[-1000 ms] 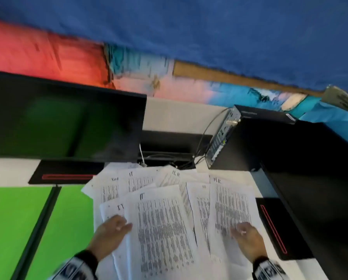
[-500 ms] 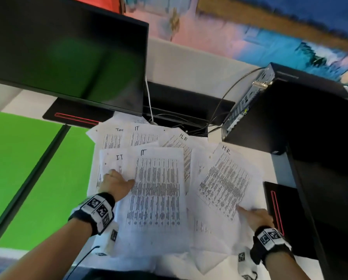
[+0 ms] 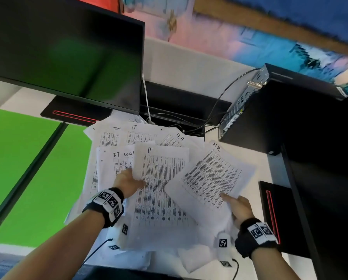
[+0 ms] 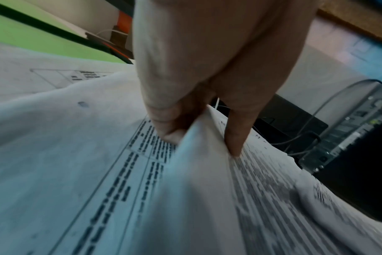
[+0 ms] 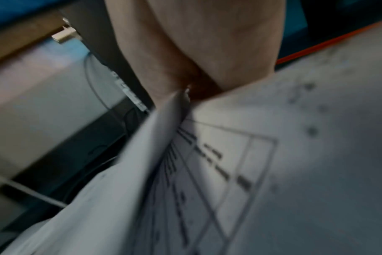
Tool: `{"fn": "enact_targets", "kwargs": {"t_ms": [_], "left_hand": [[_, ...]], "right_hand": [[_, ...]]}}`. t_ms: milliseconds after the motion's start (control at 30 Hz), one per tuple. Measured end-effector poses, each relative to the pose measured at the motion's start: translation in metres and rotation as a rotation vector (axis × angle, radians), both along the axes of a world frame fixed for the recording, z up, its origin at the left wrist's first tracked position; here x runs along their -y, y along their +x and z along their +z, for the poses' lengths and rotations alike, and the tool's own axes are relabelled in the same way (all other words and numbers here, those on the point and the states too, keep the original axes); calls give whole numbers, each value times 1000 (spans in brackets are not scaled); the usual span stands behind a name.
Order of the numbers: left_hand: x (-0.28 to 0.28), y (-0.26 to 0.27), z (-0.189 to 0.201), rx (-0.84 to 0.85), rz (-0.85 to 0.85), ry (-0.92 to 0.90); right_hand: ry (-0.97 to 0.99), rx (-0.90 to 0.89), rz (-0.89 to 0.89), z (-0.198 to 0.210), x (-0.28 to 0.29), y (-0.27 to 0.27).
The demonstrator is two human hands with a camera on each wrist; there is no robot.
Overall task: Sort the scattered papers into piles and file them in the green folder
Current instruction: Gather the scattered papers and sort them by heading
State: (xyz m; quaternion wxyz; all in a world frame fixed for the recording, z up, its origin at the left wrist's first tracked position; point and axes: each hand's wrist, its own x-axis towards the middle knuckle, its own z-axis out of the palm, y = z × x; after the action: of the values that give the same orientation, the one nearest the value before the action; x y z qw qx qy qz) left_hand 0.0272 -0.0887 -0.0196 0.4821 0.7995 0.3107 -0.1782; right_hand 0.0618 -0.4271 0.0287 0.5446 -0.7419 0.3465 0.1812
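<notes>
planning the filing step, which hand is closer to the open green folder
Left. The left hand pinches a white printed sheet marked IT just right of the open green folder; the right hand holds the tilted white sheet marked H.R farther right.

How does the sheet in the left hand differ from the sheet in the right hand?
The left hand pinches the IT sheet, which is headed "IT"; the right hand pinches the HR sheet, which is headed "H.R".
The IT sheet lies nearly square to the desk; the HR sheet is turned clockwise.
Both are white printed tables, each gripped at an edge.
</notes>
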Motion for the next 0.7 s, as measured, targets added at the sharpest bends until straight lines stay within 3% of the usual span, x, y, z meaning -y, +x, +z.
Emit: {"fn": "enact_targets", "kwargs": {"t_ms": [200,267,367,467,567,700], "left_hand": [[-15,-2,3,49,-14,84],[-18,-3,6,72,19,135],[-20,-3,7,91,80,177],[-22,-4,13,90,66,289],[-28,-10,18,-23,123,496],[-42,-20,22,-145,351,428]], "right_hand": [[-599,400,427,85,-5,4],[-616,568,400,123,-8,5],[-374,706,219,149,-20,9],[-119,563,136,130,-44,13],[54,273,174,89,-73,3],[90,-30,158,40,-91,-15]]}}
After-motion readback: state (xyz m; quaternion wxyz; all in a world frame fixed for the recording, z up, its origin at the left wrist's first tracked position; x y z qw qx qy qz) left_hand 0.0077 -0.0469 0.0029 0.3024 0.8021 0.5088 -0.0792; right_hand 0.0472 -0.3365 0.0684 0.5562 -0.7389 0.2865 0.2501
